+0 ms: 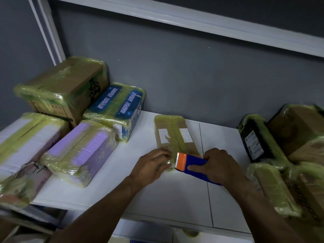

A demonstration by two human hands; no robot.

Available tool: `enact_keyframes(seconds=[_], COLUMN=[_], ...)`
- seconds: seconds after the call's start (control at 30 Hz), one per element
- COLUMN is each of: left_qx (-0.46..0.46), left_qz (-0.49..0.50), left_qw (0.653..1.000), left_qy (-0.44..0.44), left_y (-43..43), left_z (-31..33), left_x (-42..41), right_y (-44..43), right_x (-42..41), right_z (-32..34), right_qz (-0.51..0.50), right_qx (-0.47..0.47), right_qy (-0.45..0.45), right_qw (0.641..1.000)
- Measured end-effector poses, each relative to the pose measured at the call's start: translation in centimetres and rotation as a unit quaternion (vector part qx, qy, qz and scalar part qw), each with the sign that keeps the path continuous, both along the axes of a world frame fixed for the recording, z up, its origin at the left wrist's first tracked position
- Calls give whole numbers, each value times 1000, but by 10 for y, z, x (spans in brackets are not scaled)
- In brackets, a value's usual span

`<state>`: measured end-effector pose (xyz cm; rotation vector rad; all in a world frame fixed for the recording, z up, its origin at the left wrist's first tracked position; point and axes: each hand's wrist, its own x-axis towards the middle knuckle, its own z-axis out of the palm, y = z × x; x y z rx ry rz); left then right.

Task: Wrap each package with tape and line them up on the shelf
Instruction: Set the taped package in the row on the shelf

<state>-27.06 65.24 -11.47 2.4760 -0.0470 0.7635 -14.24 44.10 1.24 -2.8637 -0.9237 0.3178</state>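
Note:
A flat brown cardboard package (172,133) with white labels and strips of yellowish tape lies in the middle of the white shelf (175,199). My right hand (220,166) grips a blue tape dispenser (196,166) with an orange toothed cutter, set at the package's near end. My left hand (151,166) presses on that near end beside the cutter, fingers over the tape.
Taped packages crowd the left: a brown carton (64,85), a blue box (117,109), a purple box (82,151) and a white-pink box (26,148). On the right stand a black package (254,139) and several brown taped boxes (301,135). A grey wall backs the shelf.

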Motion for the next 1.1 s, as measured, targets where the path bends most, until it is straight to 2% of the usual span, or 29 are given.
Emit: enact_keyframes(seconds=[0.13, 0.3, 0.43, 0.67, 0.8, 1.0, 1.1], left_qx=[5, -37, -39, 24, 44, 28, 67], left_qz=[4, -15, -6, -44, -24, 15, 7], left_qw=[1000, 998, 999, 998, 999, 999, 998], left_qy=[6, 43, 37, 33, 18, 11, -10], left_y=[7, 15, 15, 0, 1, -6, -12], left_z=[7, 10, 9, 10, 10, 17, 17], left_x=[-4, -15, -25, -32, -32, -20, -16], right_y=[-5, -21, -30, -23, -17, -15, -16], right_x=[-8, -21, -23, -19, -16, -11, -9], right_z=[6, 14, 19, 11, 6, 4, 1], right_qz=[12, 34, 27, 17, 18, 22, 19], right_qx=[15, 18, 15, 0, 1, -5, -3], right_qy=[23, 11, 10, -4, -8, -1, 6], right_qw=[1000, 999, 999, 1000, 1000, 1000, 1000])
